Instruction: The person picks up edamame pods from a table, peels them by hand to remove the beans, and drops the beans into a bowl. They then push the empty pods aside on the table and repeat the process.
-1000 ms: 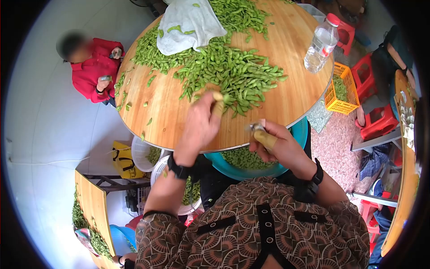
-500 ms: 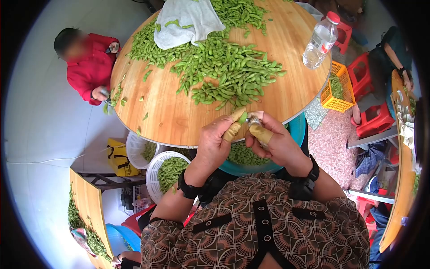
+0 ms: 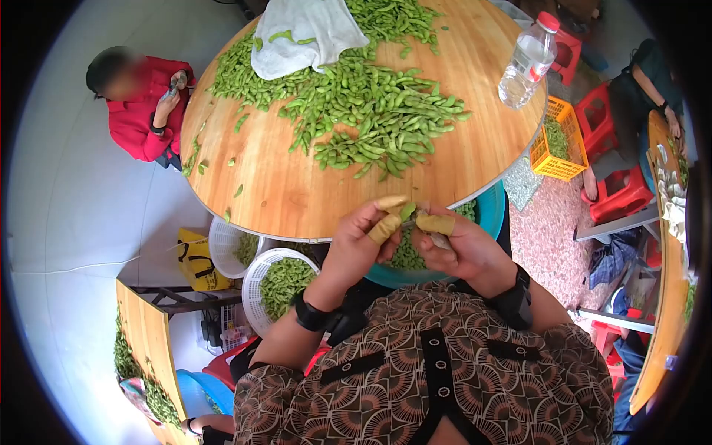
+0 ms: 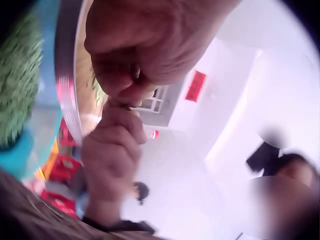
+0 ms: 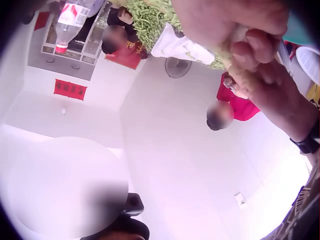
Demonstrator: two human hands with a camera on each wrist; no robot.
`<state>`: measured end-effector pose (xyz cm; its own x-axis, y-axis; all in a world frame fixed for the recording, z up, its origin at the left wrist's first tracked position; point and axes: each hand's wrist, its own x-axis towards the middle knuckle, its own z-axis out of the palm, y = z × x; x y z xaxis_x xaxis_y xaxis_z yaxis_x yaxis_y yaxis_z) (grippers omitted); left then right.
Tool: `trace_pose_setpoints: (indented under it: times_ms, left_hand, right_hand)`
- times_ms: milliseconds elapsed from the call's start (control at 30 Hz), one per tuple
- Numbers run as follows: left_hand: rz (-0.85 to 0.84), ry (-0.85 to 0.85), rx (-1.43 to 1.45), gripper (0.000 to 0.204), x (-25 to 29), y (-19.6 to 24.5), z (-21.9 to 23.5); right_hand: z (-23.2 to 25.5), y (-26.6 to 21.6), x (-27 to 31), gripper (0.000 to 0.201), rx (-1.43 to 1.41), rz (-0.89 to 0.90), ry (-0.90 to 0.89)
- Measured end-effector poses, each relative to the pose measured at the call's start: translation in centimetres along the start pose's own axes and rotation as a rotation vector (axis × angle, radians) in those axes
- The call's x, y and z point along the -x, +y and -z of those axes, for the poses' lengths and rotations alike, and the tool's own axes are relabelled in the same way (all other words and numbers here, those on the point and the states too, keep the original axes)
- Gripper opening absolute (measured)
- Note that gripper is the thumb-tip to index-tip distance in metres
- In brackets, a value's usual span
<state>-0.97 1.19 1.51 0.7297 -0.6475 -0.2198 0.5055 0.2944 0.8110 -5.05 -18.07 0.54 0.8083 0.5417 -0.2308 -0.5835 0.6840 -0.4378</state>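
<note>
My left hand (image 3: 354, 241) pinches a green soybean pod (image 3: 407, 211) between thumb and forefinger, both wrapped in yellowish covers. Close against it, my right hand (image 3: 471, 248) has its covered thumb at the pod's end, with the fingers curled round a small silvery metal tool. That tool is mostly hidden behind the thumb now, so I cannot tell its exact kind. Below both hands is a teal basin (image 3: 495, 211) with green pods inside. A large heap of pods (image 3: 378, 111) covers the middle of the round wooden table (image 3: 282, 185) ahead.
A white cloth (image 3: 308, 37) lies over the heap, and a red-capped water bottle (image 3: 528, 63) stands at the table's right. White baskets (image 3: 252, 297) of pods sit lower left. A yellow crate (image 3: 567, 167) is on the floor at right. A person in red (image 3: 144, 107) is at left.
My left hand has come back from the heap with a pod to meet the right hand. The right thumb has since closed in over the tool. The person in red has brought both hands together.
</note>
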Motion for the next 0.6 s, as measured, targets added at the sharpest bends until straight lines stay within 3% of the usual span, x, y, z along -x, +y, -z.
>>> trace_pose_setpoints:
  times_ms: [67, 100, 167, 233, 300, 467, 533, 600]
  left_hand:
    - [-0.76, 0.208, -1.094, 0.019, -0.5, -0.8, -0.1]
    - [-0.761, 0.209, -1.095, 0.019, -0.5, -0.6, -0.3]
    - [-0.896, 0.258, -1.493, 0.018, -0.1, 0.2, -1.2]
    - [-0.814, 0.257, -1.411, 0.012, 0.0, 0.0, -1.6]
    - [-0.627, 0.367, -1.105, 0.006, -0.5, -0.8, -1.4]
    - [-0.66, 0.312, -1.101, 0.01, -1.1, -0.7, -1.5]
    - [-0.808, 0.266, -1.415, 0.01, -0.7, -0.3, -1.8]
    - [-0.821, 0.251, -1.392, 0.009, -0.7, -0.3, -1.7]
  right_hand:
    - [-0.2, -0.1, 0.0, 0.017, 0.052, 0.024, 0.053]
    - [-0.4, -0.2, 0.0, 0.016, 0.106, 0.047, 0.102]
    - [-0.7, -0.2, 0.0, 0.017, 0.158, 0.049, 0.114]
    - [-1.1, -0.2, 0.1, 0.017, 0.207, 0.051, 0.128]
    - [-1.6, 0.1, 0.2, 0.018, 0.253, 0.057, 0.207]
    - [-0.8, 0.1, 0.2, 0.018, 0.205, 0.096, 0.212]
    - [-0.8, 0.0, 0.4, 0.019, 0.18, 0.103, 0.204]
    - [-0.8, 0.1, 0.3, 0.02, 0.215, 0.107, 0.201]
